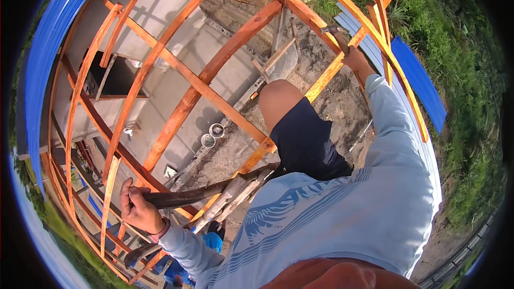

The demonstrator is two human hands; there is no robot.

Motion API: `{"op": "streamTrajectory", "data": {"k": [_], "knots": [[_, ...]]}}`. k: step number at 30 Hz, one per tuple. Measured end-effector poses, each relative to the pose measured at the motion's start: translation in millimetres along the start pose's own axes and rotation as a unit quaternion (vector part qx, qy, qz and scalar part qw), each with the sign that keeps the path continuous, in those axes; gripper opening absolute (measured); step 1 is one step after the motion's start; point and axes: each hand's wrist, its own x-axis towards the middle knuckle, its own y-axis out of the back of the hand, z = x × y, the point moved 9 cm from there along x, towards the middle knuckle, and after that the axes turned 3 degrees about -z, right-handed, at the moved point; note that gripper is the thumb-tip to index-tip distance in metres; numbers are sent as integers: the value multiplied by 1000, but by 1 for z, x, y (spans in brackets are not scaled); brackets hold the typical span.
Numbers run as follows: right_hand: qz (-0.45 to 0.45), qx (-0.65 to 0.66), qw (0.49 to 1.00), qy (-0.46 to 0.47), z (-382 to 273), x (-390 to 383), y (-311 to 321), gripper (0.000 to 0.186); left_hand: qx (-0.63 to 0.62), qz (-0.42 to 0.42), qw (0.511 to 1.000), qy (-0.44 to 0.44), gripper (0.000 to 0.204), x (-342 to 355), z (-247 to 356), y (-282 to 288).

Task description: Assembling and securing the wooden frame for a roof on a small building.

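My right hand [355,59] grips a hammer [335,35] by its handle, its head beside an orange-painted timber at the upper right. At lower left, my left hand [138,208] has curled fingers, with thumb and forefinger raised, at the end of a long dark bar [187,197]; I cannot make out what, if anything, it holds. My bare knee [281,101] and dark shorts are among the roof beams [230,108], high above the ground.
Open gaps between beams show a concrete floor [187,101], two white buckets [212,135], sand and rubble below. Blue corrugated sheets [417,80] lie at both sides, and a pale sheet runs along the right. Grass surrounds the structure.
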Motion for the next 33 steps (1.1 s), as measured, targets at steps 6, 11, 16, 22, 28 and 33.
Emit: {"op": "streamTrajectory", "data": {"k": [6, 11, 16, 22, 28, 33], "knots": [[13, 4, 996, -84, 92, 47, -57, 61, 107, -17, 994, 34, 25, -15, -4, 34], [43, -50, 995, -77, 116, 111, -86, 61, 282, -115, 936, 178, 28, -17, 22, 37], [55, -36, 995, -81, 201, 178, -114, 88, 402, -85, 866, 286, 26, -4, 24, 17], [-12, -246, 965, -87, 149, 182, -146, 78, 484, -42, 818, 308, 21, 0, 27, 13], [-237, -478, 845, 39, 169, 188, -170, 74, 532, -53, 775, 338, 22, -14, 30, 21], [-352, -570, 735, 109, 189, 180, -176, 72, 477, -8, 798, 368, 21, -26, 41, 53]]}}
